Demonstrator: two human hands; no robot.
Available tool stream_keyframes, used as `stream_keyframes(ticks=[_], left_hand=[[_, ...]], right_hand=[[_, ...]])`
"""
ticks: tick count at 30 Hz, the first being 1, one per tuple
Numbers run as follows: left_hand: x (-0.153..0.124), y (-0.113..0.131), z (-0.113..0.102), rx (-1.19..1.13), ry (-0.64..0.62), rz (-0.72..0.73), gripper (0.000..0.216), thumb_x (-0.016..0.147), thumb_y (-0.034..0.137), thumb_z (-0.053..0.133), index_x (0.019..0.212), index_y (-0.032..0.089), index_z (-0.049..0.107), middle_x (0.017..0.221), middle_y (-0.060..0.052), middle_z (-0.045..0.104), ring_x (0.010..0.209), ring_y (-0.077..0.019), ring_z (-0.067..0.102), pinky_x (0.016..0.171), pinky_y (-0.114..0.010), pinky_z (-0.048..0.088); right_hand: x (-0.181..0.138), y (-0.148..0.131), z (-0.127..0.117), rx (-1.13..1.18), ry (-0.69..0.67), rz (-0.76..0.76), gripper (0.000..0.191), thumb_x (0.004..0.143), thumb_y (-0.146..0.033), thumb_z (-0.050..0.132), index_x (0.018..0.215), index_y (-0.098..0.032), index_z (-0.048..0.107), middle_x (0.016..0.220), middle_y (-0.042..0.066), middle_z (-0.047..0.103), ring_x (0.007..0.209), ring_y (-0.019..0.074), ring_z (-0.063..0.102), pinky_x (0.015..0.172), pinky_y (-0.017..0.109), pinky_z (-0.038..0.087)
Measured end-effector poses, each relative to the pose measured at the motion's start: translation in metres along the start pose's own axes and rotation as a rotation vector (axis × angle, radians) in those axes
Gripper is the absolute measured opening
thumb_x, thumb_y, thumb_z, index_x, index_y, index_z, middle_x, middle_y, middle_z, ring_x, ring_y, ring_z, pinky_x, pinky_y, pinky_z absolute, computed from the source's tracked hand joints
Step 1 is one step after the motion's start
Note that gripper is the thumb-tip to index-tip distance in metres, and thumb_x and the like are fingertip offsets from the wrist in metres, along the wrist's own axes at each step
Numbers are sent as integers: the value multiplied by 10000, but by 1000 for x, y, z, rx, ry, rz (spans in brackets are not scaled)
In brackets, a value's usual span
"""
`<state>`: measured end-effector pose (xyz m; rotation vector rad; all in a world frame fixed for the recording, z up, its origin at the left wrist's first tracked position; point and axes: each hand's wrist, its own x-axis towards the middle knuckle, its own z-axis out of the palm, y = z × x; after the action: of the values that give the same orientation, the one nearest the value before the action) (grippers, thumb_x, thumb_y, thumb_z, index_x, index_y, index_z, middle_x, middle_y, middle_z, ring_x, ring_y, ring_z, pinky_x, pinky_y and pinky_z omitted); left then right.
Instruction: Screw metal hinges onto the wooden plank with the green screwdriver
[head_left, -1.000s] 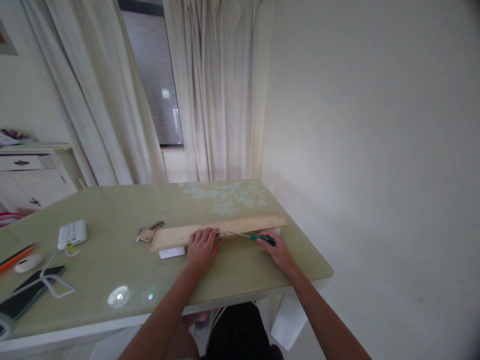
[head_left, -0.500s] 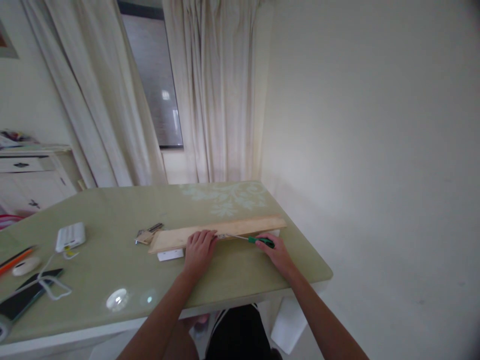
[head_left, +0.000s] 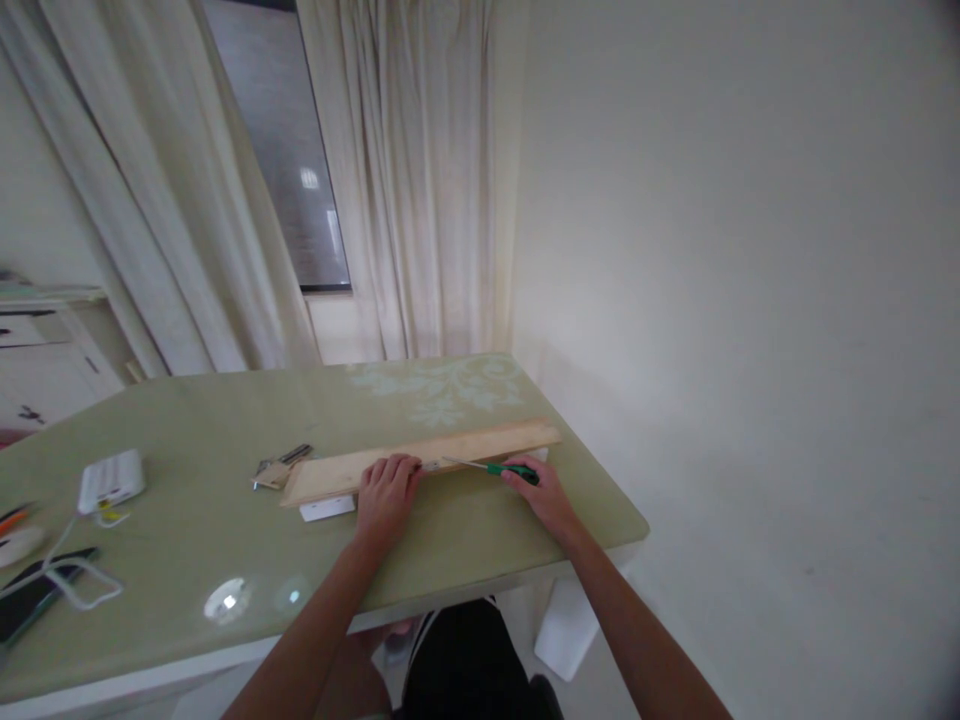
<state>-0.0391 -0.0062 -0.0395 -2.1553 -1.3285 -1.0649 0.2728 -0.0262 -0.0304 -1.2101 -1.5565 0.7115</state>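
Note:
A long, pale wooden board [head_left: 465, 443] lies across the table, raised on white blocks, with one white block [head_left: 327, 508] showing under its left part. My left hand [head_left: 388, 498] is closed over the board's near edge. Beside its fingertips is a small metal piece [head_left: 430, 466] at that edge, too small to make out fully. My right hand [head_left: 544, 493] grips the green and black handle of a screwdriver [head_left: 501, 469]. Its thin shaft points left, and the tip is close to the metal piece; whether they touch I cannot tell.
Small metal parts and a brown piece [head_left: 274, 474] lie just left of the board. Farther left are a white power strip [head_left: 111, 480] with a cable, a dark phone-like object [head_left: 37, 600] and a white rounded object [head_left: 21, 545]. A wall [head_left: 712, 300] stands to the right.
The whole view has shifted a little to the right. The screwdriver's tip appears slightly lifted from the metal piece. Both hands keep their holds.

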Motion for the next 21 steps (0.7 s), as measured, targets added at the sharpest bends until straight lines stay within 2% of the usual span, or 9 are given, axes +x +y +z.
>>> stream_keyframes(ticks=[7,11,21], left_hand=[[-1,-2,-3,-23,-50,-15,188,1055,331,537,1039,221,688,1084,-81,756,1002,-271,652,892,-411,455],[0,0,0,-9,-30,-42,225,1055,349,536,1130,220,704,1108,-89,761,1013,-285,652,885,-426,460],[-2,-2,-5,-68,-51,-36,183,1051,344,553,1009,218,679,1074,-78,745,1004,-267,653,894,-404,461]], right_hand=[[0,-1,0,3,4,-4,300,854,-491,725,986,-234,806,952,58,800,918,265,696,865,393,518],[-1,-2,-1,-2,9,0,292,854,-491,734,984,-241,809,964,56,801,931,270,698,878,400,507],[-1,-4,-1,6,14,0,293,854,-489,735,982,-235,805,942,52,794,902,253,680,845,378,506]])
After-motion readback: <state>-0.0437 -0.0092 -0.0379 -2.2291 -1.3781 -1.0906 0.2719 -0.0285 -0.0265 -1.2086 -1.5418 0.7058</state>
